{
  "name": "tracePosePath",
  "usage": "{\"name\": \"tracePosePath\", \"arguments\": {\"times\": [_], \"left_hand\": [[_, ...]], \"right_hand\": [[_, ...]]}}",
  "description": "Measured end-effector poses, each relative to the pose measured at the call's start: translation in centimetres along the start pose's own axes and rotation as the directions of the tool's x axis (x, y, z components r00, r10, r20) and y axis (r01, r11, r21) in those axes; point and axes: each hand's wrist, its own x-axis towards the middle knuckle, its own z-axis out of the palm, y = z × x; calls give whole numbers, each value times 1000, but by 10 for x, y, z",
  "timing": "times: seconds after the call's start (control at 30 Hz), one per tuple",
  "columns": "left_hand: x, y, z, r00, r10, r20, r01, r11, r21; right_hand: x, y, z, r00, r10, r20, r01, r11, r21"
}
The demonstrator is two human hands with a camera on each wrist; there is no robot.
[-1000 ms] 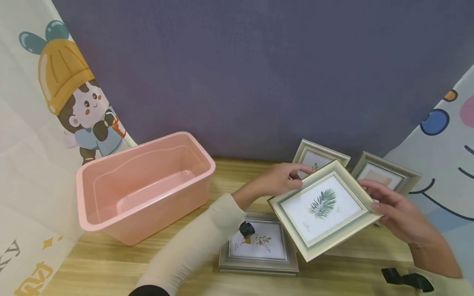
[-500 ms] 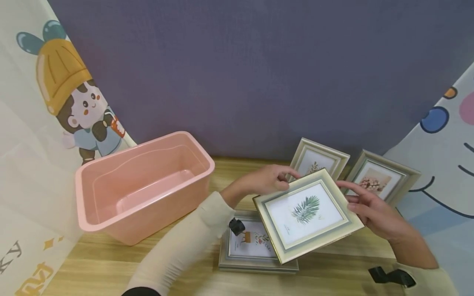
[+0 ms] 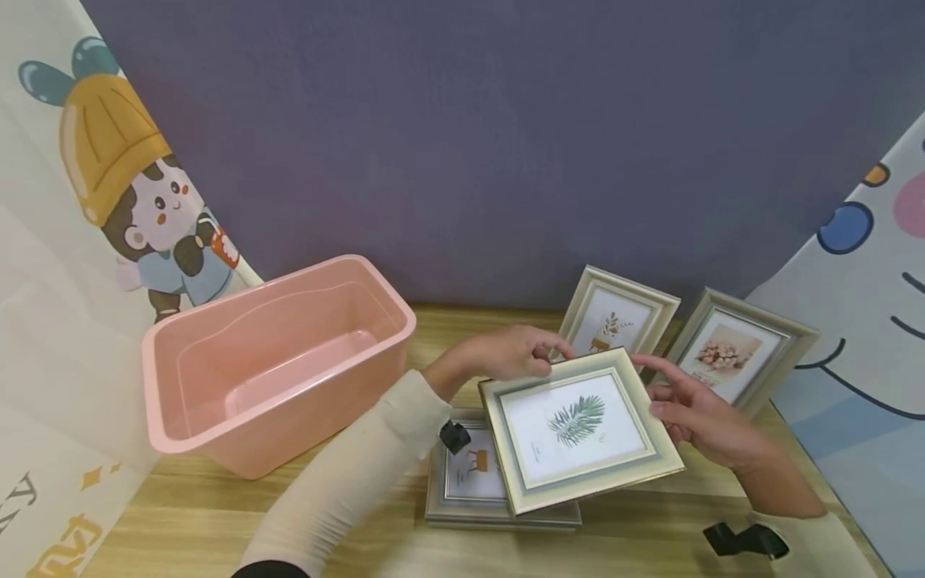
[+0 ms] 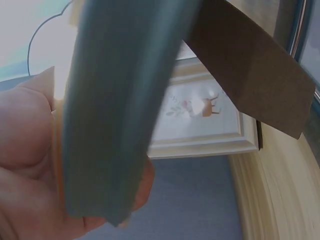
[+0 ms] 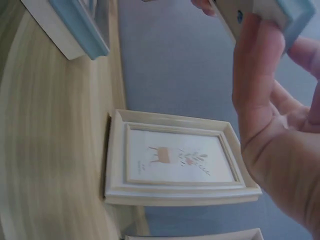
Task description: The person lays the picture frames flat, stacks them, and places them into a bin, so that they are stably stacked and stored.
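A pale gold picture frame [image 3: 578,425] with a green fern-leaf print is held tilted between both hands. My left hand [image 3: 506,353] grips its upper left edge, and the frame's side fills the left wrist view, with a brown stand flap [image 4: 260,75] showing at the right. My right hand [image 3: 701,417] pinches the right edge, thumb in front and fingers behind. Under the held frame, another picture frame [image 3: 462,514] lies flat on the table, partly covered. Behind stand two more: one picture frame [image 3: 614,313] with a plant print, one picture frame [image 3: 744,353] with a pinkish print.
A pink plastic bin [image 3: 340,385] stands on the wooden table [image 3: 181,514] to the left, with nothing inside. A dark blue-grey wall panel [image 3: 470,160] rises behind. Printed cartoon sheets line the left and right sides.
Both hands have carried the fern-leaf picture frame left and slightly down, turning it more level over the frame lying flat. The two standing frames are now less covered.
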Motion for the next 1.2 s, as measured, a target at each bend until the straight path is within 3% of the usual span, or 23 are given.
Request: {"name": "tracePosePath", "arguments": {"times": [0.27,0.53,0.7,0.93,1.2], "left_hand": [[-1,-3,-1,1000,-12,8,12,1000,8],[-5,-13,0,999,-51,-10,50,999,-15],[-13,-17,-1,997,-73,-16,72,995,-74],[-28,-26,-4,995,-93,-34,90,994,-64],[-46,-25,-8,990,-107,-96,94,986,-136]], "right_hand": [[5,11,2,1000,-28,5,28,999,37],[11,18,7,997,-70,-19,70,997,12],[13,19,11,997,-72,-11,72,997,39],[12,19,13,995,-92,-47,93,996,18],[13,20,14,990,-142,-20,143,983,116]]}}
